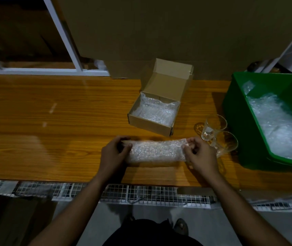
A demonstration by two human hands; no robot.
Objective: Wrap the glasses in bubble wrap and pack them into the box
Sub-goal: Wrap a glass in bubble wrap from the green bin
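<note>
Clear bubble-wrap roll [156, 151]: light, soft, probably fragile within. Left hand [114, 153] and right hand [199, 155] pinch its 2 ends; support beneath advised.

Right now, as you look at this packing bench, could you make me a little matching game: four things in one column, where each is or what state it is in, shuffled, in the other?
Things:
1. bubble-wrap roll
2. cardboard box
3. green bin
4. bare glasses

Places or states:
A. at the right end of the wooden table, with loose bubble wrap inside
B. lid open, lined with bubble wrap
C. standing unwrapped between the box and the bin
D. held at its two ends by the left hand and the right hand

Pairs: 1-D, 2-B, 3-A, 4-C
</note>
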